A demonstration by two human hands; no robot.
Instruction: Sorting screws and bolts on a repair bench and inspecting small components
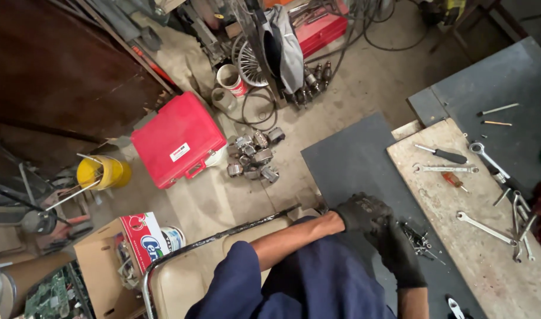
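The dark table (365, 156) runs from mid-frame down to the lower right, with a pale, scuffed wooden board (489, 266) lying on its right part; the floor to the left carries a red tool case (176, 139), a yellow bucket (102, 172), a cardboard box (114, 254) and a cluster of metal fittings (253, 156), all well apart from the hands.

Both arms come up from the bottom edge in blue sleeves, and both hands wear black gloves; the left hand (362, 211) rests at the near left edge of the table, knuckles up, its grip curled but hidden from above, so I cannot tell whether it grasps anything; the right hand (403, 257) lies just beside it, nearer the board, fingers bent downward, and its grip too is hidden by the back of the glove.

The small pile of dark screws and bits (419, 239) lies on the table touching or just off the right hand's fingertips, on the side toward the board; the right hand is the nearer one, and the left sits behind and to the left of the pile.

On the board, well apart from both hands, lie a combination spanner (486, 229) with its long axis slanting down to the right, a black-handled screwdriver (443, 155), an orange-handled screwdriver (454, 180) and another spanner (488, 158).
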